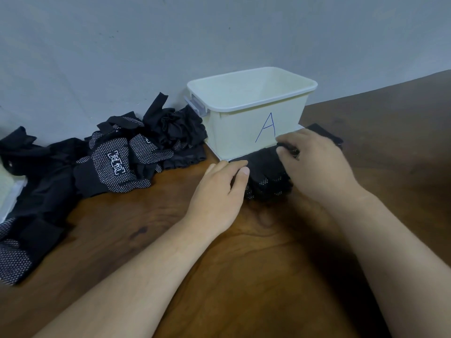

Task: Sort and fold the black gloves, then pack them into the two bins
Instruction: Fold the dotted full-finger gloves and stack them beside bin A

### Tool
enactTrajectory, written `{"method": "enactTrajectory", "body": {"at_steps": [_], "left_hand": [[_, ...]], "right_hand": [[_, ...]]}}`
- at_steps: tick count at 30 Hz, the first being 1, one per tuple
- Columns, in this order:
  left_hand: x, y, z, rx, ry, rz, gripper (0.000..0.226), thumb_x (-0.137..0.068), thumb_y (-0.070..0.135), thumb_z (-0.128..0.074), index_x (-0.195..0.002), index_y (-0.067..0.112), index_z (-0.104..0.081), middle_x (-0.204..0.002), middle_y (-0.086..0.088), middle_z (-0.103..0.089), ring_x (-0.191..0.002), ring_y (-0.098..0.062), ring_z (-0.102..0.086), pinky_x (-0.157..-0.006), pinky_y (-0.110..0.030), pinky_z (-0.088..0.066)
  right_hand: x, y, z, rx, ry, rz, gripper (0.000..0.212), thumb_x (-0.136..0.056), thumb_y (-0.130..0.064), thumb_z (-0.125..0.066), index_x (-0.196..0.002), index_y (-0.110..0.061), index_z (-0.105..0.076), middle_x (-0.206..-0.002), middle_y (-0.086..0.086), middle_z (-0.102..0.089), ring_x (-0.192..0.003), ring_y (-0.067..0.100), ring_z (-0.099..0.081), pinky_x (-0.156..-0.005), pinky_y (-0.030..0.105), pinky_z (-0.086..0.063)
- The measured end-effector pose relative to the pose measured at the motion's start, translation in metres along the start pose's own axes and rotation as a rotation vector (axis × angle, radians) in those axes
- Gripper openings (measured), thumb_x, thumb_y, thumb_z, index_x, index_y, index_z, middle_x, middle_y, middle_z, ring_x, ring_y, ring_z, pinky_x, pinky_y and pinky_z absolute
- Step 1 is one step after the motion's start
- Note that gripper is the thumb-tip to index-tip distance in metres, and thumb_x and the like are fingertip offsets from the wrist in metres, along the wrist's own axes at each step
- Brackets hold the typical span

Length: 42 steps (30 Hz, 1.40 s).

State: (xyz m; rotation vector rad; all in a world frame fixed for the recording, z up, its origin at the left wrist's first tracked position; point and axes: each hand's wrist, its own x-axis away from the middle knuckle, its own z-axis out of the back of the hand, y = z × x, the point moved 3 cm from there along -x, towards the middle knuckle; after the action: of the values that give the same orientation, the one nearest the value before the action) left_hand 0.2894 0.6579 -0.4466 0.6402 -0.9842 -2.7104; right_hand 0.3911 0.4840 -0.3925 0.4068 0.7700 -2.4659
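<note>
A cream bin marked "A" stands against the wall, and nothing shows inside it. Right in front of the bin lies a black glove with white dots on the wooden table. My left hand rests on the glove's left edge with fingers curled over it. My right hand grips the glove's upper right part, and its fingertips pinch the fabric. A heap of black gloves lies to the left along the wall. At the far left edge, a sliver of a second pale bin shows.
The bin stands on a white lid or board. The grey wall rises directly behind the bin. More gloves spread toward the front left of the table. Dark wooden tabletop lies under my forearms.
</note>
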Motion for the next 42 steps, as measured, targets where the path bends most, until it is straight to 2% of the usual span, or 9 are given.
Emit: {"method": "enactTrajectory", "body": {"at_steps": [6,10,14,17,23,30,34,38,42], "left_hand": [[0.001,0.000,0.003,0.025,0.027,-0.026,0.040,-0.113,0.042,-0.039,-0.140,0.032,-0.066,-0.108,0.021,-0.061,-0.115,-0.001,-0.050,-0.097,-0.019,-0.040],[0.007,0.002,0.012,0.009,0.050,-0.071,0.037,-0.114,0.039,-0.041,-0.138,0.031,-0.068,-0.096,0.027,-0.054,-0.109,-0.001,-0.050,-0.093,-0.011,-0.037],[0.022,-0.004,0.033,-0.112,0.090,-0.164,0.029,-0.110,0.033,-0.051,-0.131,0.027,-0.071,-0.088,0.027,-0.048,-0.098,-0.005,-0.048,-0.092,-0.028,-0.048],[0.042,-0.021,0.055,-0.165,0.098,-0.170,0.014,-0.104,0.032,-0.062,-0.112,0.031,-0.075,-0.081,0.015,-0.050,-0.089,-0.011,-0.051,-0.083,-0.039,-0.052],[0.113,-0.070,0.129,-0.226,0.113,-0.054,0.011,-0.097,0.028,-0.073,-0.090,0.037,-0.073,-0.076,0.010,-0.050,-0.084,-0.010,-0.053,-0.076,-0.035,-0.049],[0.174,-0.113,0.201,-0.268,0.194,0.074,0.021,-0.089,0.011,-0.079,-0.091,0.032,-0.078,-0.072,0.010,-0.053,-0.083,-0.012,-0.055,-0.076,-0.011,-0.040],[0.169,-0.120,0.205,-0.129,0.257,0.146,0.020,-0.088,0.014,-0.080,-0.088,0.034,-0.082,-0.073,0.007,-0.058,-0.081,-0.014,-0.060,-0.075,-0.009,-0.039],[0.162,-0.121,0.194,-0.079,0.223,0.123,0.019,-0.085,0.017,-0.084,-0.084,0.036,-0.083,-0.071,0.010,-0.059,-0.077,-0.013,-0.059,-0.075,-0.012,-0.041],[0.161,-0.118,0.195,-0.038,0.249,0.182,0.020,-0.080,0.015,-0.079,-0.073,0.034,-0.080,-0.062,0.005,-0.058,-0.072,-0.012,-0.058,-0.071,-0.015,-0.043]], "right_hand": [[0.004,0.000,-0.016,0.126,-0.143,0.006,0.038,-0.106,-0.049,-0.053,-0.138,-0.034,-0.067,-0.136,-0.014,-0.065,-0.122,0.018,-0.060,-0.083,0.034,-0.042],[0.003,-0.002,-0.012,0.109,-0.057,0.036,0.034,-0.104,-0.044,-0.058,-0.132,-0.031,-0.071,-0.131,-0.013,-0.068,-0.116,0.018,-0.064,-0.080,0.031,-0.042],[0.014,-0.022,-0.011,-0.033,0.051,0.159,0.021,-0.103,-0.035,-0.063,-0.118,-0.029,-0.077,-0.113,-0.013,-0.075,-0.100,0.015,-0.069,-0.083,0.037,-0.058],[0.030,-0.042,-0.023,-0.066,0.005,0.233,0.019,-0.103,-0.036,-0.063,-0.114,-0.034,-0.078,-0.110,-0.017,-0.075,-0.097,0.010,-0.067,-0.081,0.031,-0.054],[0.065,-0.088,-0.054,-0.174,-0.201,0.406,0.020,-0.105,-0.040,-0.062,-0.120,-0.040,-0.075,-0.119,-0.026,-0.070,-0.087,-0.012,-0.059,-0.077,0.005,-0.041],[0.079,-0.138,-0.109,-0.156,-0.299,0.543,0.027,-0.105,-0.046,-0.058,-0.129,-0.043,-0.068,-0.136,-0.030,-0.060,-0.069,0.000,-0.060,-0.069,0.009,-0.040],[0.068,-0.179,-0.138,-0.135,-0.286,0.574,0.030,-0.105,-0.046,-0.057,-0.134,-0.044,-0.066,-0.140,-0.028,-0.058,-0.070,-0.009,-0.056,-0.067,0.008,-0.036],[0.058,-0.217,-0.163,-0.138,-0.230,0.643,0.035,-0.105,-0.037,-0.059,-0.140,-0.035,-0.064,-0.143,-0.023,-0.057,-0.065,-0.009,-0.047,-0.072,0.024,-0.049],[0.046,-0.245,-0.184,-0.075,-0.211,0.725,0.047,-0.104,-0.036,-0.056,-0.152,-0.032,-0.055,-0.159,-0.019,-0.048,-0.098,0.006,-0.067,-0.080,0.029,-0.054]]}}
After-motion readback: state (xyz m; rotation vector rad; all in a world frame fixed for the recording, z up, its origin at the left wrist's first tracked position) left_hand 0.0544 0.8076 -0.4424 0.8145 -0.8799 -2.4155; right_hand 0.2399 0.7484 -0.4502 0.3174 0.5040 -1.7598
